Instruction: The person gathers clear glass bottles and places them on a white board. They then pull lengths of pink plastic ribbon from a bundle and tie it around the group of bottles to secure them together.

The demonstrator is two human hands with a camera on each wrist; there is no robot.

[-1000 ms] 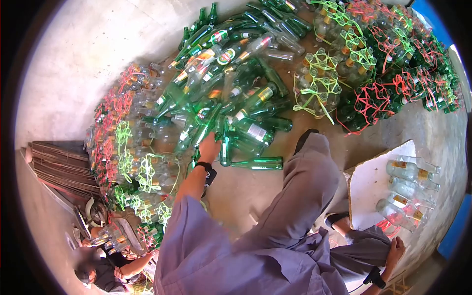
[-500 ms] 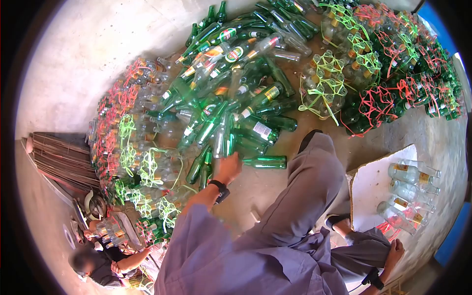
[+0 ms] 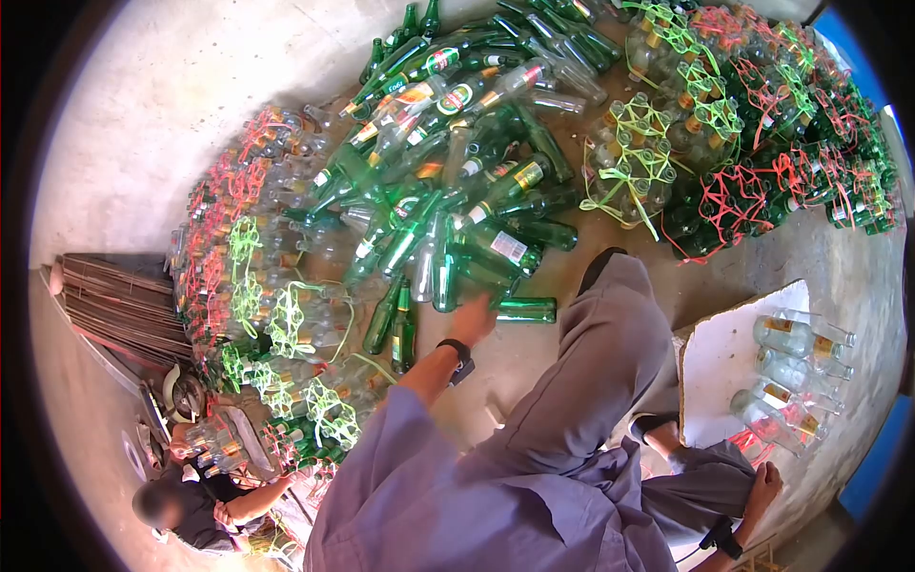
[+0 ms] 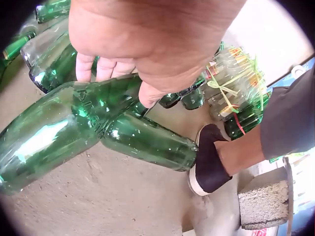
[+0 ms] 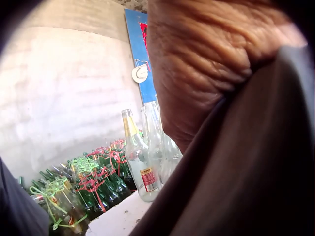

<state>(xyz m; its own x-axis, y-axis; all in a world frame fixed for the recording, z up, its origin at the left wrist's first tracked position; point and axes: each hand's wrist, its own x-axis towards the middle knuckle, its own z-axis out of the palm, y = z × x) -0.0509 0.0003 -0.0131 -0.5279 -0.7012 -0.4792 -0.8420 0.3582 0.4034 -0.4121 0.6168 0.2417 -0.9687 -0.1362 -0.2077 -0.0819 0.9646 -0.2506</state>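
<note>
In the head view my left hand [image 3: 475, 321] is low over the floor at the near edge of a heap of loose bottles. It overlaps the left end of a lying green bottle [image 3: 529, 310]. The left wrist view has the neck of a green bottle [image 4: 54, 135] between my thumb and fingers, its body slanting down to the left. Behind it lies another green bottle [image 4: 152, 143], base near my shoe [image 4: 212, 164]. My right hand [image 3: 765, 488] rests by my knee, fingers loosely curled and holding nothing; its wrist view is mostly skin and trouser cloth.
Bundles of bottles tied with green and red straps stand at left [image 3: 248, 276] and right [image 3: 629, 157]. Several clear bottles [image 3: 783, 334] lie on a white board [image 3: 710, 367] to my right. Another person [image 3: 205, 505] sits at lower left.
My left hand has moved from the green bottles at the heap's near left side, down and right to the lying green bottle. Two green bottles on the left are uncovered. My right hand stays put.
</note>
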